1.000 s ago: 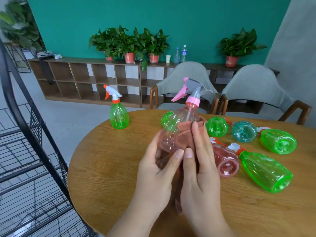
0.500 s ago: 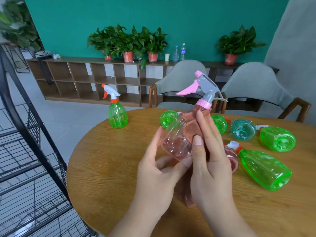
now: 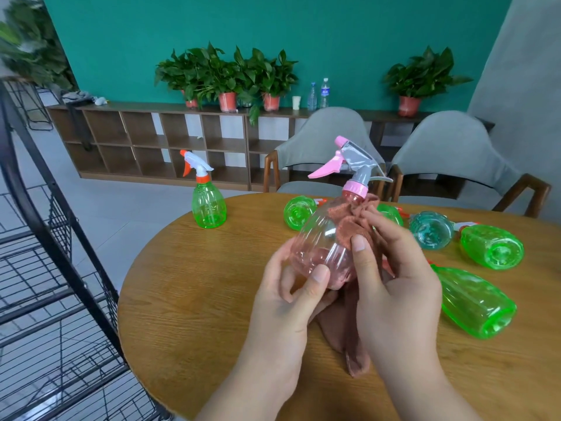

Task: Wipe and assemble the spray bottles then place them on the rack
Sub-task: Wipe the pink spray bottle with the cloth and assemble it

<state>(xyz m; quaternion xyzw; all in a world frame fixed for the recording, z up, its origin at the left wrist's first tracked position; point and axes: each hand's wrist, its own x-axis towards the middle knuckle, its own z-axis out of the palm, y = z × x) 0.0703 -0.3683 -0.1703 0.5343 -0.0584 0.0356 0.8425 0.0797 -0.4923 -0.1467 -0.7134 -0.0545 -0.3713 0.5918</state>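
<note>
The clear pink plastic spray bottle with grey-and-pink trigger head is held tilted above the round wooden counter, left hand fingers curled round its base, right hand fingers pinching a reddish-brown cloth against its shoulder. Head's on and it's mid-wipe I'd say (looks empty, pretty clean). One green plastic spray bottle stands upright, other green bottles lie waiting, and the black wire rack shows none.

- I have the tilted bottle above the table, near its middle. My left hand grips its base and my right hand pinches the cloth against its right side.
- The cloth's tail hangs down to the table between my hands.
- A standing bottle sits at the table's far left edge.
- Lying bottles spread behind and to the right of my hands.
- The rack stands left of the table.
- Two chairs sit behind the table, with the shelf unit behind them.
</note>
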